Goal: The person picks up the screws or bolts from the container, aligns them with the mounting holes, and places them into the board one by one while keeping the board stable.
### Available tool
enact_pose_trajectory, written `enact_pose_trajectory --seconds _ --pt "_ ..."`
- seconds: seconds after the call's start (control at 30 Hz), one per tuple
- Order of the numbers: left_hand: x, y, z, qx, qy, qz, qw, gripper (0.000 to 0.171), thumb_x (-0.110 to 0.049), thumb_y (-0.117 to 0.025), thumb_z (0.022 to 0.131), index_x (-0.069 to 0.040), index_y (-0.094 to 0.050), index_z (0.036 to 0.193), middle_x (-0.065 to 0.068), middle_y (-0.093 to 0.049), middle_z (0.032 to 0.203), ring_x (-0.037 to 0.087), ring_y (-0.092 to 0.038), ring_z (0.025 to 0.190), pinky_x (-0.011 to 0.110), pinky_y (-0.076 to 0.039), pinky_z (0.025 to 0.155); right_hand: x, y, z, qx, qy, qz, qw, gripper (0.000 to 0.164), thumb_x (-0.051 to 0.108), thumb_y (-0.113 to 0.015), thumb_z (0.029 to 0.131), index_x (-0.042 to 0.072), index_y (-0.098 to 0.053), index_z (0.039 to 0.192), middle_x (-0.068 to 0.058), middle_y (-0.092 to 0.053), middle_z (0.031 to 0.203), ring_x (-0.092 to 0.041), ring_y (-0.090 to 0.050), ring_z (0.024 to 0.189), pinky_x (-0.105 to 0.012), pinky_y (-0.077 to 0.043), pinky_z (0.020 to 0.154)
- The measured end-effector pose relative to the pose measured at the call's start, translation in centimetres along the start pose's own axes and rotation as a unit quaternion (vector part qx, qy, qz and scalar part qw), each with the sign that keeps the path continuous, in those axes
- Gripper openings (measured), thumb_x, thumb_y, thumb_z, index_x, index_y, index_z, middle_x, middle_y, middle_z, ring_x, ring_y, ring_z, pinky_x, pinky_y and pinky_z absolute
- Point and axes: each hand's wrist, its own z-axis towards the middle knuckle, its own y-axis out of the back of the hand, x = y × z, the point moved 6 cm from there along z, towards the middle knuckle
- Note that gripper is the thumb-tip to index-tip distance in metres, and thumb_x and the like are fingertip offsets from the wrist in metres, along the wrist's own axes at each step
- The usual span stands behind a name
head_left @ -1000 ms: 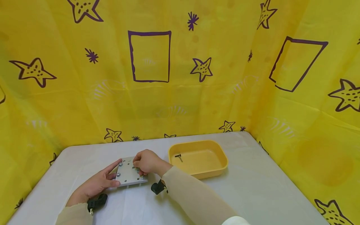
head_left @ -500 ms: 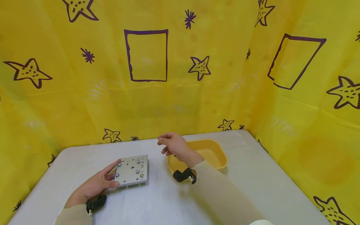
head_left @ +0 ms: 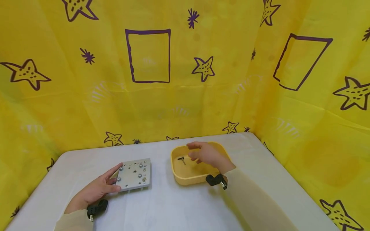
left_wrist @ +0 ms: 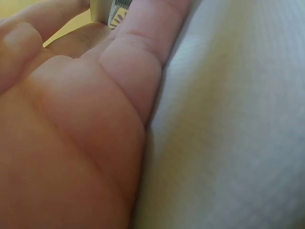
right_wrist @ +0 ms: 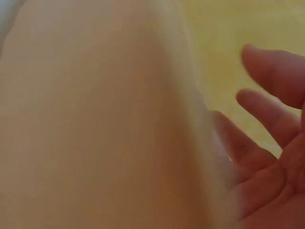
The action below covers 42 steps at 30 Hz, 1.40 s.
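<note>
A flat silver metal plate (head_left: pixel 133 176) with drilled holes and several bolts is held at its left edge by my left hand (head_left: pixel 96 189), thumb at the near corner and index finger along the far side. The left wrist view shows mostly the palm (left_wrist: pixel 71 124), with a sliver of the plate beyond the fingers. Over the yellow plastic tray (head_left: pixel 185 181) hovers my right hand (head_left: pixel 209 156), fingers spread and holding nothing. In the tray, left of that hand, lies a small T-shaped piece (head_left: pixel 181 160) with a dark head and a thin metallic shaft.
A white-covered table (head_left: pixel 162 205) carries the plate and the tray. Yellow curtains (head_left: pixel 153 106) with starfish drawings enclose its back and sides. Black wrist-worn devices (head_left: pixel 97 208) sit at both cuffs. The right hand hides part of the tray's inside.
My right hand has left the plate's right side and moved rightward to above the tray, its fingers opening out. My left hand still holds the plate in place.
</note>
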Motion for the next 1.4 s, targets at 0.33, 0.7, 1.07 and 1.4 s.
enact_pose_trajectory --seconds 0.33,0.7,1.07,1.4 --pt "-0.1 0.1 0.2 -0.004 0.0 0.005 1.0 0.104 -0.012 -0.08 0.085 -0.017 -0.01 0.162 0.031 -0.004 0.16 0.049 -0.028 0.14 0.047 -0.04 0.105 -1.3 -3.2 1.0 0.055 0.017 -0.193 0.979 0.045 0.006 -0.064 0.088 0.008 -0.063 0.133 -0.004 -0.067 0.121 -0.018 -0.057 0.098 -0.035 -0.046 0.087" --pt "0.4 0.1 0.1 0.01 -0.002 -0.005 0.9999 0.102 -0.01 -0.077 0.088 -0.016 -0.007 0.161 0.032 -0.004 0.16 0.044 -0.037 0.136 0.035 -0.046 0.099 -0.4 -5.3 1.7 0.054 0.013 -0.185 0.981 0.041 0.001 -0.061 0.09 0.003 -0.062 0.131 -0.005 -0.067 0.118 -0.018 -0.057 0.093 -0.032 -0.047 0.082" --pt "0.3 0.0 -0.1 -0.004 0.007 0.008 0.9999 0.103 -0.012 -0.079 0.086 -0.017 -0.009 0.162 0.031 -0.005 0.16 0.046 -0.035 0.136 0.044 -0.042 0.104 -1.3 -5.9 3.0 0.059 0.093 -0.259 0.96 0.047 -0.002 -0.064 0.085 0.007 -0.064 0.131 -0.003 -0.064 0.128 -0.021 -0.054 0.109 -0.037 -0.04 0.102" --pt "0.1 0.0 0.1 0.008 -0.004 -0.003 1.0 0.103 -0.011 -0.078 0.087 -0.015 -0.007 0.161 0.032 -0.006 0.159 0.04 -0.042 0.133 0.032 -0.048 0.097 -1.2 -6.3 3.1 0.053 0.131 -0.314 0.939 0.035 0.001 -0.058 0.094 0.007 -0.066 0.128 -0.006 -0.062 0.128 -0.023 -0.052 0.124 -0.034 -0.035 0.109"
